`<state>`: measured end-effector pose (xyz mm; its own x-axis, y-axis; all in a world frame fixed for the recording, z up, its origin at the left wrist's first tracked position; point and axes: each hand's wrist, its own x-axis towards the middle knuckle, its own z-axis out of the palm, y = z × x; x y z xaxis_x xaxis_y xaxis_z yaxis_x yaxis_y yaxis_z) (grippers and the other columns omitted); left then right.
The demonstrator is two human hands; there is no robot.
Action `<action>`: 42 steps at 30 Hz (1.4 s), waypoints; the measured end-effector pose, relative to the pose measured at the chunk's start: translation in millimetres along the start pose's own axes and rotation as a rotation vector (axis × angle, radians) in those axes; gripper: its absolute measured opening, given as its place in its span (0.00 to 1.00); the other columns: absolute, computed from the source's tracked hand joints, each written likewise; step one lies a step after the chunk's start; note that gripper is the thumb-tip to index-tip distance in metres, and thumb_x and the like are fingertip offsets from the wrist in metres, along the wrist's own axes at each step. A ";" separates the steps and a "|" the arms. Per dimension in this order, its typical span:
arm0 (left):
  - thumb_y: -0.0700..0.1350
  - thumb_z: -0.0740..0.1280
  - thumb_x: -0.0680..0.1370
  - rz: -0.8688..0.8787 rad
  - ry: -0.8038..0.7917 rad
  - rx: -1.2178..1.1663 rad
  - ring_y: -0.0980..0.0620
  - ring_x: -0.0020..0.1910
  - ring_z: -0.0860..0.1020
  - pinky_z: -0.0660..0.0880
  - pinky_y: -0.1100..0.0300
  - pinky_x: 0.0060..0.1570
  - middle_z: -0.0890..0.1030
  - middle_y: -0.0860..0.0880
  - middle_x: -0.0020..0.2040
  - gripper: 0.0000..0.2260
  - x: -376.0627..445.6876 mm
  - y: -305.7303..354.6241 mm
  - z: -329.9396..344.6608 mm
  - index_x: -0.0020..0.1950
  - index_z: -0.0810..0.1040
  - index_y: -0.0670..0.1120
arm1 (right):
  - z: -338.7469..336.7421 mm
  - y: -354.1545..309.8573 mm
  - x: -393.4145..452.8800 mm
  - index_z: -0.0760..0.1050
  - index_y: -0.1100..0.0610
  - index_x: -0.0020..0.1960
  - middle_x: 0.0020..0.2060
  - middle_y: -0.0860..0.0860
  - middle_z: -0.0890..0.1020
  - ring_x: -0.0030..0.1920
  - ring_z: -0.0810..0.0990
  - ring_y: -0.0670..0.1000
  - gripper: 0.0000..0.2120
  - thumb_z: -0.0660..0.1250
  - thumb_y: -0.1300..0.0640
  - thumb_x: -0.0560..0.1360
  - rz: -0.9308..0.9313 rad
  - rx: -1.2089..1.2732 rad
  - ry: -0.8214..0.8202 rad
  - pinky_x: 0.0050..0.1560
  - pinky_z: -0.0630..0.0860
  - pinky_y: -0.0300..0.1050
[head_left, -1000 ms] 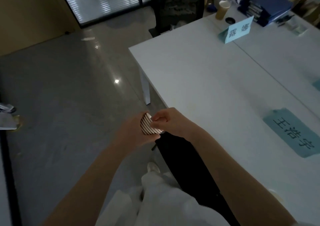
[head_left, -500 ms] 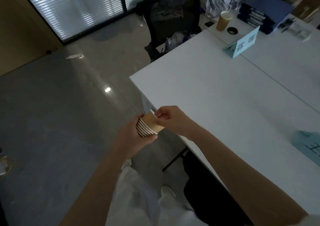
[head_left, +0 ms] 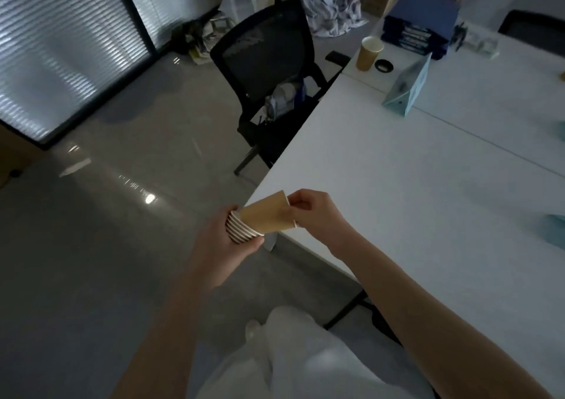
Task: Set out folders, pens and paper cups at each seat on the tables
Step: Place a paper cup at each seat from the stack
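While the left hand (head_left: 224, 242) grips a stack of paper cups (head_left: 241, 230), the right hand (head_left: 308, 212) pinches the top cup (head_left: 267, 215) at three o'clock; white tabletop (head_left: 428, 184) beyond.

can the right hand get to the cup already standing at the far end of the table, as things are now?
Probably not yet. The right hand is busy pinching the top cup out of the stack the left hand holds. The standing cup sits well beyond it, past bare table. Nothing blocks the path; walking closer looks necessary.
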<state>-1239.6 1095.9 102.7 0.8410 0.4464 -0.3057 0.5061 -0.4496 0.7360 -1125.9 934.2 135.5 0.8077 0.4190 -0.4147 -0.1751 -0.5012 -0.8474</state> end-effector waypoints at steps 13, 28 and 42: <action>0.53 0.77 0.65 0.194 -0.207 0.129 0.61 0.46 0.77 0.70 0.68 0.40 0.78 0.56 0.51 0.31 164.1 48.6 -14.9 0.65 0.70 0.54 | -32.0 -34.9 124.9 0.79 0.53 0.46 0.38 0.47 0.80 0.36 0.76 0.44 0.05 0.66 0.58 0.73 0.060 -0.031 0.109 0.35 0.70 0.35; 0.55 0.77 0.66 0.393 -0.461 0.189 0.60 0.51 0.77 0.70 0.70 0.44 0.78 0.60 0.53 0.40 360.4 113.5 18.3 0.73 0.61 0.56 | -60.5 -64.2 294.9 0.78 0.60 0.41 0.35 0.54 0.80 0.35 0.74 0.46 0.09 0.62 0.57 0.76 0.135 -0.047 0.099 0.37 0.70 0.41; 0.52 0.78 0.68 0.106 -0.536 0.055 0.50 0.53 0.77 0.74 0.59 0.46 0.76 0.47 0.58 0.31 613.0 115.2 131.2 0.65 0.69 0.43 | -129.0 10.5 440.7 0.76 0.56 0.45 0.35 0.50 0.81 0.36 0.79 0.50 0.09 0.60 0.66 0.77 0.546 0.407 0.583 0.43 0.76 0.46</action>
<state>-640.7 1216.2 -79.1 0.8603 -0.0538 -0.5070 0.4105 -0.5165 0.7515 -699.2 1015.9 -13.4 0.6913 -0.3062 -0.6544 -0.7155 -0.1643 -0.6790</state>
